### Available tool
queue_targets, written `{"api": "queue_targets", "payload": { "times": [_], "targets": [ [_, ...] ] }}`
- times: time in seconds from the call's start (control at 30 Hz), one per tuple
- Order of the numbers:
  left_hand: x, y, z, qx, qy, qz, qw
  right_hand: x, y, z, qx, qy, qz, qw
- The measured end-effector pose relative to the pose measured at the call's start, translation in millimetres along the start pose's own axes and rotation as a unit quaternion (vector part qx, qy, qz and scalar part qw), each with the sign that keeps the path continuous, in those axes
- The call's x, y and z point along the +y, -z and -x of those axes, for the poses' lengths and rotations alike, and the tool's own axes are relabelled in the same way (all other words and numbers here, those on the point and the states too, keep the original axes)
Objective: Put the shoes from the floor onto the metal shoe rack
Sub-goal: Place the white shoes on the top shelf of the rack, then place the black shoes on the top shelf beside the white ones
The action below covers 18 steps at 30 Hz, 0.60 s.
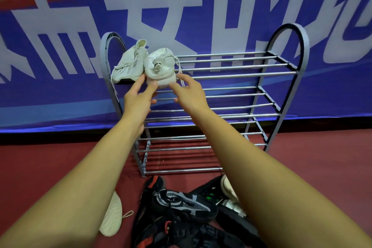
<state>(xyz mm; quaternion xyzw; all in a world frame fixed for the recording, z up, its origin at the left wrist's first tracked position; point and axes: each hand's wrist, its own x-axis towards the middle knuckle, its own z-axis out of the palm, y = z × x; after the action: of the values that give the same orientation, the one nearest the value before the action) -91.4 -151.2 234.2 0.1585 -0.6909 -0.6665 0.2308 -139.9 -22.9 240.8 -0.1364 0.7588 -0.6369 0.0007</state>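
Observation:
The grey metal shoe rack (285, 70) stands against a blue banner wall. Two white shoes sit on the left end of its top shelf. One white laced shoe (128, 64) rests at the far left. The other white shoe (159, 64) stands beside it, heel toward me. My left hand (138, 98) has its fingertips and thumb on the left side of that heel. My right hand (191, 92) touches the right side with thumb and forefinger. On the floor lie a black and grey shoe (181, 203), a black shoe with green marks (211, 195) and a white shoe (112, 215).
More black and red shoes (159, 227) are piled on the red floor (40, 167) in front of the rack. Another pale shoe (227, 187) shows behind my right forearm. The rack's lower shelves (201, 119) hold nothing I can see.

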Motion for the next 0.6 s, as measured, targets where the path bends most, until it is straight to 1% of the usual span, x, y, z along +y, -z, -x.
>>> {"api": "queue_targets", "payload": {
  "times": [0.07, 0.13, 0.27, 0.37, 0.43, 0.47, 0.5, 0.6],
  "targets": [
    [-6.2, 3.6, 3.6, 0.007, 0.004, -0.007, 1.0, 5.8, 10.7, 8.4, -0.014, -0.016, 0.044, 0.999],
    [-13.2, 5.8, 8.5, -0.002, 0.011, -0.036, 0.999, 14.3, 22.3, 18.8, -0.036, -0.021, 0.104, 0.994],
    [-27.3, 3.9, 26.5, -0.012, 0.046, -0.091, 0.995, 34.9, 50.3, 44.2, -0.077, -0.033, 0.221, 0.972],
    [-44.6, -2.0, 44.8, -0.064, 0.067, -0.164, 0.982, 58.0, 71.2, 61.2, -0.108, -0.047, 0.311, 0.943],
    [-58.2, -5.9, 50.5, -0.117, 0.059, -0.229, 0.965, 70.5, 83.1, 69.1, -0.14, -0.058, 0.377, 0.914],
    [-63.7, -9.0, 52.0, -0.145, 0.043, -0.279, 0.948, 76.1, 88.7, 70.9, -0.154, -0.059, 0.406, 0.899],
    [-67.2, -12.9, 55.0, -0.181, 0.022, -0.341, 0.922, 81.9, 93.4, 71.7, -0.163, -0.061, 0.427, 0.888],
    [-77.6, -26.4, 58.5, -0.279, -0.05, -0.513, 0.81, 101.6, 100.4, 70.0, -0.186, -0.064, 0.472, 0.859]
  ]
}}
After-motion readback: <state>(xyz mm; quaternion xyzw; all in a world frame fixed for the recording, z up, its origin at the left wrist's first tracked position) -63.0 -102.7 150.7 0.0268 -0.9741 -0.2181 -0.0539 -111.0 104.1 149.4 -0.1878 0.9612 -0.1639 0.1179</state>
